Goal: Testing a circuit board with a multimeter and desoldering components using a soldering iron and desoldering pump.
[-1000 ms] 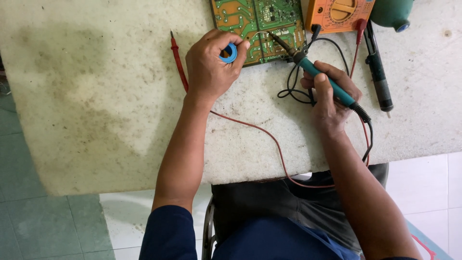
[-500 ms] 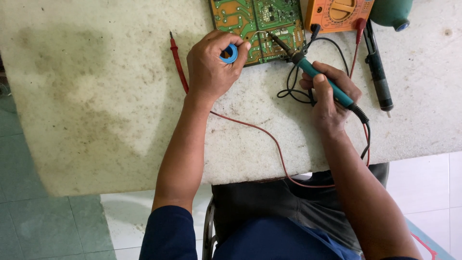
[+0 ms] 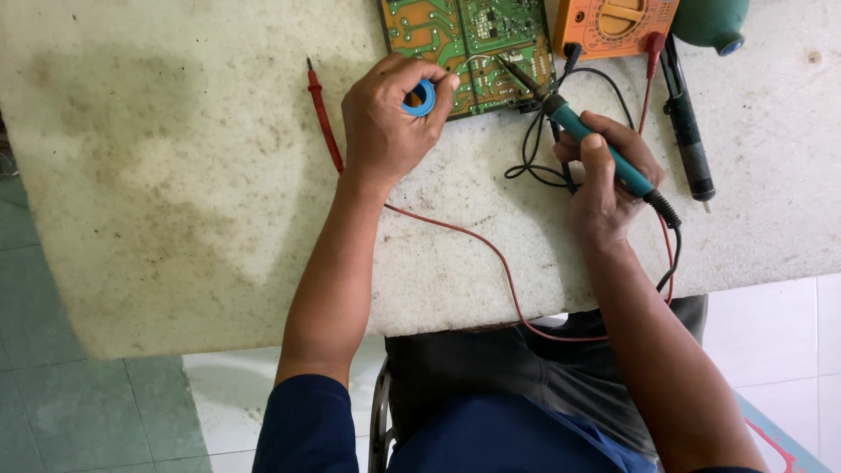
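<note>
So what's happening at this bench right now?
A seated person is soldering. The right hand holds a teal-handled soldering iron with its tip on the green circuit board. The left hand grips a small blue solder spool, feeding thin wire toward the tip. An orange multimeter and its red probe lie on the stained table.

We log almost no change: the soldering iron (image 3: 589, 140) tip sits a touch nearer the circuit board (image 3: 469, 39) edge.
</note>
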